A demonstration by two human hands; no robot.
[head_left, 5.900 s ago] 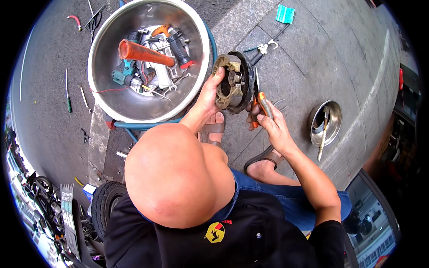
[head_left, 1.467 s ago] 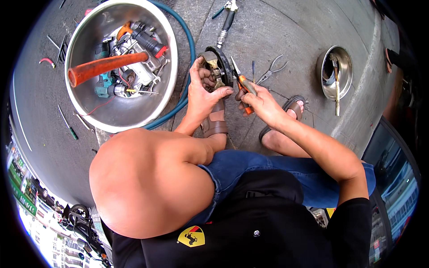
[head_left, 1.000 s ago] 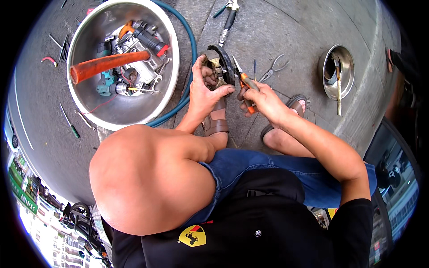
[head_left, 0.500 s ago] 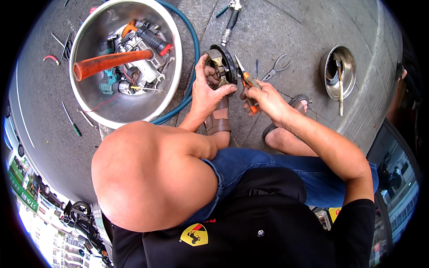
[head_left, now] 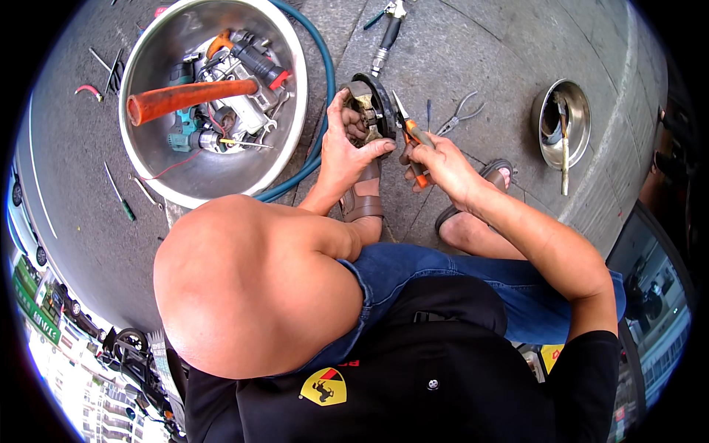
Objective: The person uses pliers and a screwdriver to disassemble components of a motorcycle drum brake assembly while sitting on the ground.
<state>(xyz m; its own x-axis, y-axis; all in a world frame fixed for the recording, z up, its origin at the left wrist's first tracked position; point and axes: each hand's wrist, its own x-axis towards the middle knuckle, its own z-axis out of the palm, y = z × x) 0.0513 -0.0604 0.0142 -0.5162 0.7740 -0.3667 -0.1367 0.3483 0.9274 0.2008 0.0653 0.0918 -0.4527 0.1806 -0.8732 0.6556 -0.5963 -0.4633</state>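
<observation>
My left hand (head_left: pixel 344 156) grips a round metal part with a black rim (head_left: pixel 382 105), its fingers wrapped round the tan and silvery inner side and the thumb near the lower edge. The part is tilted up on its edge, above my sandaled foot. In my right hand (head_left: pixel 445 168) is a pair of long-nose pliers (head_left: pixel 411 131) with orange and grey handles. The dark jaws point up and away, just to the right of the black rim. A gap appears to lie between the jaws and the rim, though depth is hard to judge.
A large steel basin (head_left: pixel 138 159) at left holds an orange-handled hammer (head_left: pixel 188 100), a teal drill (head_left: pixel 185 133) and other tools. A blue hose (head_left: pixel 330 88) curves past it. Locking pliers (head_left: pixel 461 114) lie beyond my right hand. A steel bowl (head_left: pixel 546 148) with a brush stands at right.
The whole scene sits slightly lower and further right in the picture. Both hands keep nearly the same hold, and the pliers stay beside the black rim.
</observation>
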